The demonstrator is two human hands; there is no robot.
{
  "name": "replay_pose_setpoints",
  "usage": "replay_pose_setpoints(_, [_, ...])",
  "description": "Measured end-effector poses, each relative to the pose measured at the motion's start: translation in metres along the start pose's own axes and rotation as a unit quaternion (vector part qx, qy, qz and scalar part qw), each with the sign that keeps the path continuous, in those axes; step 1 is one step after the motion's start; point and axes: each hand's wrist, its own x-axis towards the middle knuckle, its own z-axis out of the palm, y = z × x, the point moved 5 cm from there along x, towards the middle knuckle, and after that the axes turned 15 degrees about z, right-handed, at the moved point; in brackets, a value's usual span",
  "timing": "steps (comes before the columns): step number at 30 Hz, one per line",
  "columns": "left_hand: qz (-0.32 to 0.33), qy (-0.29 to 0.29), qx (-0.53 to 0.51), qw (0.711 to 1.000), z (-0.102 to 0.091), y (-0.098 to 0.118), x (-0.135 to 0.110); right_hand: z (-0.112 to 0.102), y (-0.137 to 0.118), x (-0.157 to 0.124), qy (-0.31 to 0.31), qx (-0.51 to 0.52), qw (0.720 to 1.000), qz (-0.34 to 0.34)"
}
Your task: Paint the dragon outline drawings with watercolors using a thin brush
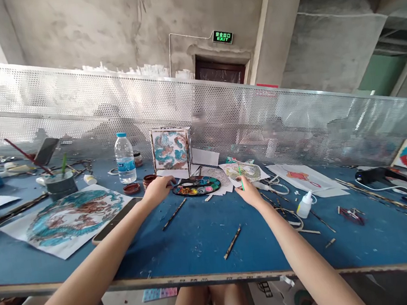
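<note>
My left hand is at the left end of a dark oval paint palette, its fingers bent and seemingly closed on that end. The palette's wells hold several paint colours. In my right hand a thin green paintbrush stands nearly upright, in front of a paper with a yellowish dragon drawing. Behind my left hand, a boxy frame with a teal and brown dragon picture stands upright. A jar of dark red paint sits beside that hand, its lid lying to the left.
A large dragon painting and a phone lie left, near a water bottle and a brush cup. Dark sticks lie in front. Right are a glue bottle and cables. A perforated metal screen borders the back.
</note>
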Motion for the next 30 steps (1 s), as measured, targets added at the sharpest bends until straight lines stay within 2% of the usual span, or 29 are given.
replay_pose_setpoints(4, [0.048,-0.018,-0.076,0.996,0.014,0.016,0.000,0.014,-0.006,0.001,-0.023,0.044,0.999,-0.005])
replay_pose_setpoints(8, [0.123,-0.047,-0.147,0.980,0.027,0.036,-0.001,0.025,-0.009,0.004,-0.055,0.163,0.985,0.014])
replay_pose_setpoints(12, [0.152,-0.069,-0.118,0.979,0.033,0.047,-0.004,0.032,-0.004,0.009,-0.085,0.300,0.946,0.084])
replay_pose_setpoints(16, [0.180,-0.074,-0.080,0.978,0.036,0.053,-0.006,0.033,0.004,0.011,-0.108,0.355,0.916,0.150])
replay_pose_setpoints(21, [0.193,-0.061,-0.045,0.978,0.036,0.055,-0.007,0.031,0.004,0.008,-0.173,0.454,0.859,0.163])
replay_pose_setpoints(27, [0.203,-0.068,-0.041,0.976,0.040,0.055,-0.007,0.033,-0.002,0.005,-0.191,0.450,0.859,0.150])
replay_pose_setpoints(30, [0.207,-0.072,-0.040,0.975,0.044,0.054,-0.006,0.034,-0.004,0.004,-0.198,0.415,0.877,0.138])
